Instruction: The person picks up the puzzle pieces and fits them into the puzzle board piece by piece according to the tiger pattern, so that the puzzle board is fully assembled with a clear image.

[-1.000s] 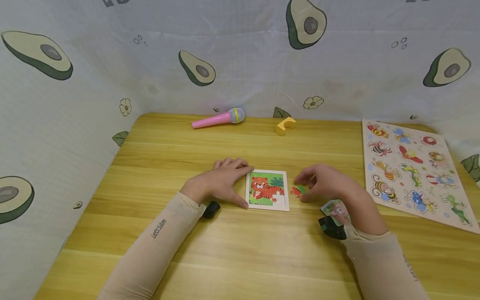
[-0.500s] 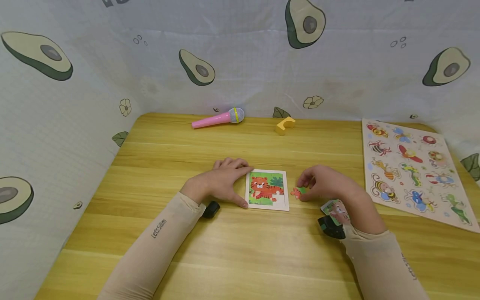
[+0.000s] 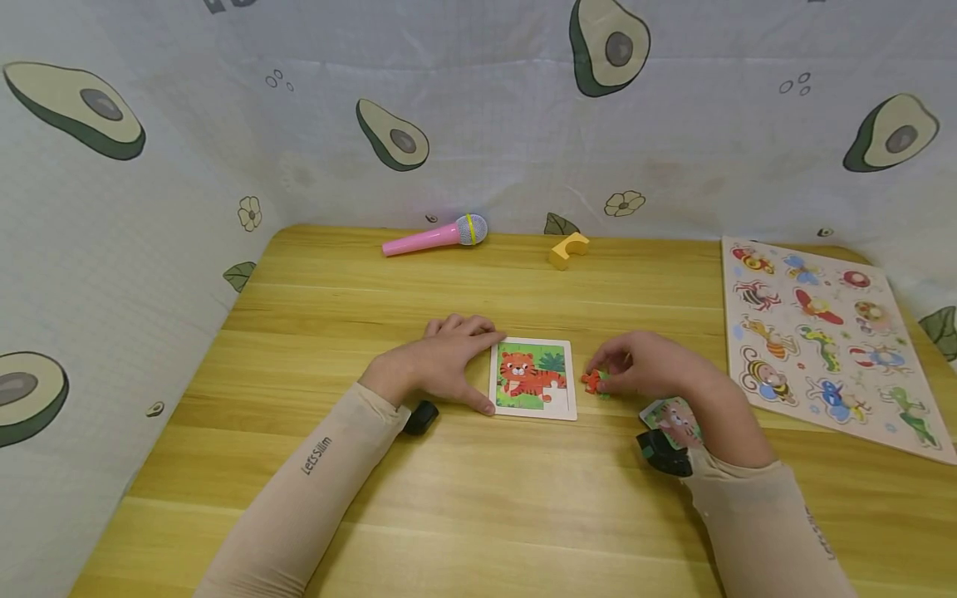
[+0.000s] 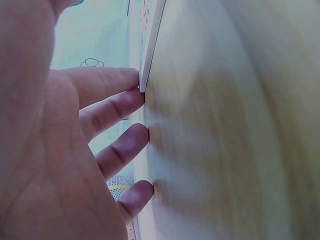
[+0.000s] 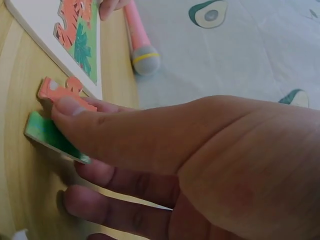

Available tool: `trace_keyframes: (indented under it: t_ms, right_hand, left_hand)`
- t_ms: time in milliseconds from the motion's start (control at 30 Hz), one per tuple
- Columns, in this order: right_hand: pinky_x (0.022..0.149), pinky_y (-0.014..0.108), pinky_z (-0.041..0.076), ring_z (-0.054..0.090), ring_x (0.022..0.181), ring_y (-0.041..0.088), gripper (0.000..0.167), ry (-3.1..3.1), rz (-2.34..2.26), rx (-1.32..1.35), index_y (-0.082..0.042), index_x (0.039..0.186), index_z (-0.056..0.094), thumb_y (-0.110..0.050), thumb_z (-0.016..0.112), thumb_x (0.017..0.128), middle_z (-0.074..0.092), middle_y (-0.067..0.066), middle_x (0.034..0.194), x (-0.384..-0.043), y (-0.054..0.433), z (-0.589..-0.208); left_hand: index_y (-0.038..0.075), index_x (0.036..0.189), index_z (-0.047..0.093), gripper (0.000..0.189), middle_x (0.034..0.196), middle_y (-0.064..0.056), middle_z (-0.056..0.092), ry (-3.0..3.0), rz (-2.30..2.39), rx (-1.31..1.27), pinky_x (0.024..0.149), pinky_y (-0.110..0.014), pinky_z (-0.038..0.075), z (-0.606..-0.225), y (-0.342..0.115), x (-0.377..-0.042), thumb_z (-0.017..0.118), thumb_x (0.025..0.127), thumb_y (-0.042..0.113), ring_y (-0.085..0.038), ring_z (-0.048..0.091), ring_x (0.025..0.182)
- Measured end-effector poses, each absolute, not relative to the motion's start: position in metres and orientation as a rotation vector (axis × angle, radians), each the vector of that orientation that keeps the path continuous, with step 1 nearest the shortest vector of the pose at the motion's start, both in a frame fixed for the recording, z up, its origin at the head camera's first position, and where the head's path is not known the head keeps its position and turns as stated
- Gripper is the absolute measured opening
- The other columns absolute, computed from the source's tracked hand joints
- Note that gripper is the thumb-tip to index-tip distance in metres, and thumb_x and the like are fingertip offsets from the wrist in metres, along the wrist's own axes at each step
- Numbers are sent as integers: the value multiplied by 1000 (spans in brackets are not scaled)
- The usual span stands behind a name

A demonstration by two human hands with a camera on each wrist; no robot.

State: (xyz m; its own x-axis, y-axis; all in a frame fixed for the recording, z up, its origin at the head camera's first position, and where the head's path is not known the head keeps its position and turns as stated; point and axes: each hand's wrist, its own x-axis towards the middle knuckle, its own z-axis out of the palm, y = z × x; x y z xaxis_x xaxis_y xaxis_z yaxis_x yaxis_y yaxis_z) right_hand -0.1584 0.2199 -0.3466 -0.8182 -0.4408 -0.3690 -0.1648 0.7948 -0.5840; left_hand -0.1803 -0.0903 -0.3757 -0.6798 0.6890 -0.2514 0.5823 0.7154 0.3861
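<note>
In the head view a square tiger jigsaw puzzle [image 3: 521, 375] lies in its white frame, with a bare white gap at its lower right. The left hand [image 3: 446, 363] rests at the frame's left side, thumb and index finger touching its corners. Its spread fingertips also meet the tabletop in the left wrist view. Right of the frame, the right hand [image 3: 645, 365] pinches a small orange-and-green jigsaw piece [image 5: 50, 132] between thumb and fingers. This piece is tilted, and the thumb hides part of it in the right wrist view.
A pink toy microphone [image 3: 435, 236] and a yellow arched block [image 3: 569, 250] lie along the back of the wooden table [image 3: 478, 507]. An insect peg puzzle board [image 3: 830, 345] lies at the right. A picture card [image 3: 676, 421] sits partly under the right wrist.
The right hand's fingers have closed on the jigsaw piece, which has tilted up from lying flat on the table. The left hand and the framed puzzle have stayed in place.
</note>
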Motion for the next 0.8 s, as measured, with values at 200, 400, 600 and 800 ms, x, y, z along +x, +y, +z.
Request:
trace_keyframes:
  t_ms: [200, 400, 600, 800]
  right_hand:
    - [68, 35, 45, 53, 78, 19, 15, 2471, -723, -439, -7, 105, 75, -16, 72, 94, 63, 0, 87, -158, 221, -345]
    - [66, 35, 45, 53, 75, 18, 15, 2452, -735, -423, -5, 105, 73, -15, 72, 94, 63, 0, 83, -158, 222, -345]
    - [65, 34, 46, 54, 73, 18, 12, 2421, -797, -422, -7, 103, 73, -14, 73, 93, 66, 0, 83, -158, 221, -343]
    - [63, 33, 45, 54, 71, 19, 12, 2405, -827, -448, -7, 101, 71, -14, 75, 92, 66, 2, 80, -159, 223, -343]
  left_hand:
    - [23, 160, 31, 105, 158, 3, 28, 2546, 378, 978, 110, -48, 20, -377, -91, -181, 79, 75, 65, -21, 25, 137]
    - [23, 159, 33, 105, 157, 3, 29, 2548, 382, 976, 109, -48, 21, -377, -90, -181, 79, 75, 65, -21, 25, 137]
    - [24, 159, 32, 105, 157, 4, 28, 2549, 376, 971, 110, -47, 20, -377, -90, -181, 79, 75, 65, -21, 25, 137]
    - [24, 159, 32, 105, 157, 4, 28, 2550, 374, 974, 109, -47, 20, -377, -91, -182, 79, 75, 66, -21, 25, 137]
